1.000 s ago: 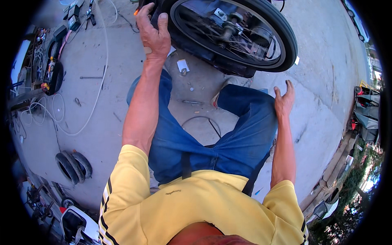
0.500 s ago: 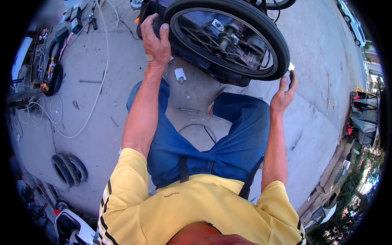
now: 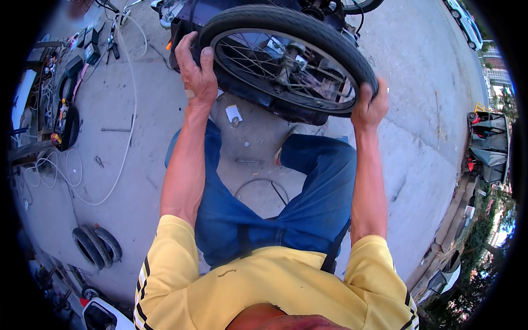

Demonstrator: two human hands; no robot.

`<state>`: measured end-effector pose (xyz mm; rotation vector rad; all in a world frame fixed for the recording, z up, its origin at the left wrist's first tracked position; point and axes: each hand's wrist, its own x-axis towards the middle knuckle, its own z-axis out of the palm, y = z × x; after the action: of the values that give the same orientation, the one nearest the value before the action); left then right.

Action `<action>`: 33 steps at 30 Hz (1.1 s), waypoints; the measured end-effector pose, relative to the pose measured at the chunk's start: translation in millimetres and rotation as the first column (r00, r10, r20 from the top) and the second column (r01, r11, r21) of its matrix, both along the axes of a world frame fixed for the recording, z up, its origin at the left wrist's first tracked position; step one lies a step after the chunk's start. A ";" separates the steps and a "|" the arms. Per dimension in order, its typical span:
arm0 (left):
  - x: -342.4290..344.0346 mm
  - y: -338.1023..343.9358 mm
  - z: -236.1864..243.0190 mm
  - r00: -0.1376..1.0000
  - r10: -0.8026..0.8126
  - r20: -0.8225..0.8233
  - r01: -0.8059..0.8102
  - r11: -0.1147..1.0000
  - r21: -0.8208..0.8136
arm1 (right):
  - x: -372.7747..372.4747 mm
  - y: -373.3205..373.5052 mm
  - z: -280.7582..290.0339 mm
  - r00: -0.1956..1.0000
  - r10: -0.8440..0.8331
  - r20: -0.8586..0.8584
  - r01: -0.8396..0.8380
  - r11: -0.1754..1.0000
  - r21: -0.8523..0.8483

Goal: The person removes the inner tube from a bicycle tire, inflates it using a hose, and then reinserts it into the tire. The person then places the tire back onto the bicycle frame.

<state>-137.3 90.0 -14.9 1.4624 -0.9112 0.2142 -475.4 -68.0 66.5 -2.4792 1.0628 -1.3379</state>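
Observation:
A spoked wheel with a black tyre stands tilted in front of me, against a dark vehicle frame. On its right side my right hand is closed round the tyre, the thumb on the near face. My left hand is at the wheel's left edge, fingers stretched and thumb apart. Whether its thumb touches the tyre is hard to tell. A patch of tape sits at that wrist. Between my knees, a white piece of paper lies on the ground, below the wheel.
Loose tyres lie at lower left. A pale hose curls across the ground on the left, by a metal rod and piled tools. A thin dark cable lies between my legs. A parked car is far right.
My right hand has moved in from beside the tyre and closed on it. The wheel now appears farther left and tilted differently. My left hand keeps its spread shape.

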 end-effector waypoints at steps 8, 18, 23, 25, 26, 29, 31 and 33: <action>0.2 -9.9 0.0 0.998 -0.012 -0.054 0.015 0.998 0.060 | 0.3 -11.5 -5.7 0.994 0.079 0.077 -0.086 0.992 0.090; -10.0 -25.4 -1.9 0.999 0.015 -0.045 -0.013 0.998 0.059 | 4.4 -1.0 2.2 0.994 0.047 0.104 -0.055 0.996 0.074; -5.4 -34.5 -8.9 0.997 0.036 -0.069 -0.034 0.999 0.035 | -2.4 2.2 -13.2 0.969 0.044 0.242 -0.074 0.990 0.117; -0.5 -35.7 -13.7 0.996 0.043 -0.075 -0.040 0.998 0.042 | -9.4 3.4 -28.4 0.949 0.019 0.315 -0.071 0.985 0.155; 2.4 -35.4 -16.1 0.994 0.040 -0.098 -0.037 0.999 0.034 | -13.8 3.5 -42.4 0.938 0.000 0.346 -0.067 0.981 0.183; -1.6 -39.2 -16.2 0.984 0.004 -0.176 -0.004 1.000 0.004 | -24.8 12.1 -89.1 0.869 -0.101 0.484 -0.079 0.938 0.337; -7.6 -39.2 -12.3 0.971 -0.024 -0.237 0.028 1.000 0.010 | -26.3 15.0 -113.0 0.805 -0.180 0.565 -0.070 0.918 0.391; -8.6 -36.8 -10.8 0.970 -0.016 -0.242 0.022 1.000 0.021 | -25.0 12.6 -117.5 0.783 -0.174 0.597 -0.093 0.917 0.389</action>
<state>-146.0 53.2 -25.8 1.4644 -0.7315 0.0096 -500.4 -55.4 -51.1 -1.5439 1.0744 -1.5899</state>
